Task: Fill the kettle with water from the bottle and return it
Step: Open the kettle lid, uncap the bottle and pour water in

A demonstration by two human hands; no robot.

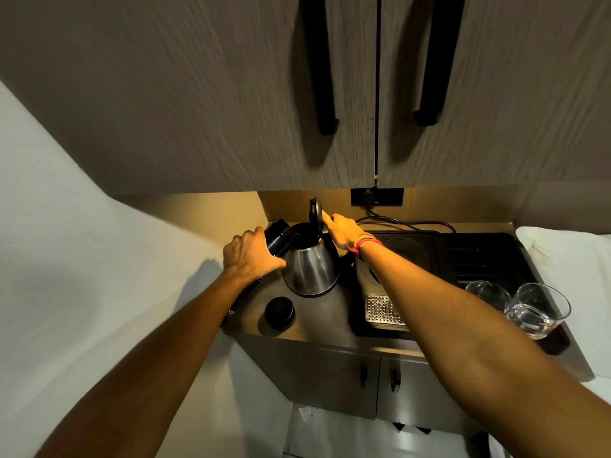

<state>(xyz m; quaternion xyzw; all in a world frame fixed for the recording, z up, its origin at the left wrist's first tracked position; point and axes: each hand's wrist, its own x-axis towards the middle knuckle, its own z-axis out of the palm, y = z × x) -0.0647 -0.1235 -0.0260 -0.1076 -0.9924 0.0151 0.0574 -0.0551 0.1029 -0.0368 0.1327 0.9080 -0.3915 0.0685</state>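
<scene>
A steel kettle (310, 269) stands on the brown counter (324, 319), its black lid (315, 211) raised upright. My left hand (249, 257) grips a black bottle (277, 239) that is tilted with its mouth at the kettle's opening. My right hand (342, 231) reaches behind the kettle, fingers touching the raised lid and holding it up. The bottle's black cap (279, 313) lies on the counter in front of the kettle. Whether water is flowing cannot be seen.
A black tray (479, 256) holding the kettle's round base (396, 249) and a perforated metal grille (383, 309) sits right of the kettle. Two clear glasses (535, 309) stand at the tray's right end. Wall cupboards hang low overhead. A socket (377, 196) with cable is behind.
</scene>
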